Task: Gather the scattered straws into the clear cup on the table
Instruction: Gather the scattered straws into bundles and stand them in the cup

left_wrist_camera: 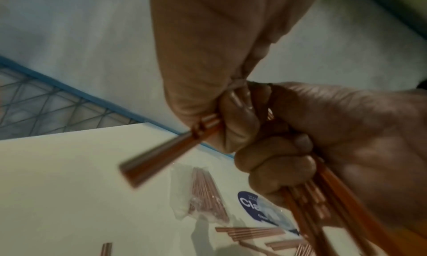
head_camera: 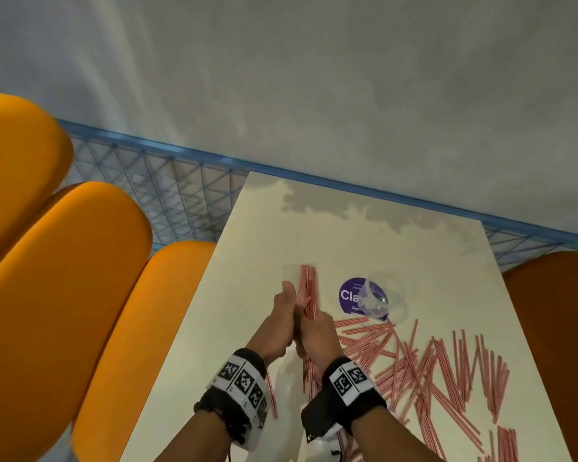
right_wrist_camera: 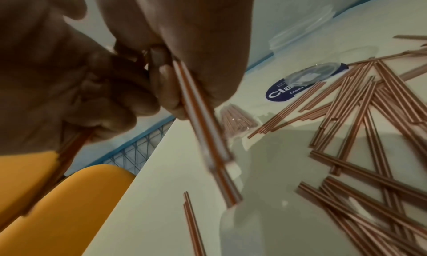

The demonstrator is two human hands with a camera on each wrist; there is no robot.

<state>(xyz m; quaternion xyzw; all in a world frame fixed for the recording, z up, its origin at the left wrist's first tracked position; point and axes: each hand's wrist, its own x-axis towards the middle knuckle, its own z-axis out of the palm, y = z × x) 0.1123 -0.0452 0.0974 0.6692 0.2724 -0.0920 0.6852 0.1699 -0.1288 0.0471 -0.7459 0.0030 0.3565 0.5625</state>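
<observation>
Both hands meet above the near-left part of the white table (head_camera: 247, 261). My left hand (head_camera: 281, 325) and right hand (head_camera: 317, 331) each curl round one bundle of red-and-white striped straws (left_wrist_camera: 157, 156), held off the table. The same bundle (right_wrist_camera: 203, 141) is blurred in the right wrist view. The clear cup (head_camera: 384, 295) stands on a purple round sticker (head_camera: 347, 296), to the right of the hands and apart from them. Many loose straws (head_camera: 431, 371) lie scattered across the right side of the table. Just beyond the hands, more straws (left_wrist_camera: 203, 192) lie in a clear wrapping.
Orange padded seats (head_camera: 64, 295) run along the table's left side, and another orange seat (head_camera: 554, 328) is at the right. A blue-framed mesh barrier (head_camera: 167, 195) and a pale wall stand behind the table. A few straws (right_wrist_camera: 191, 223) lie near the table's left edge.
</observation>
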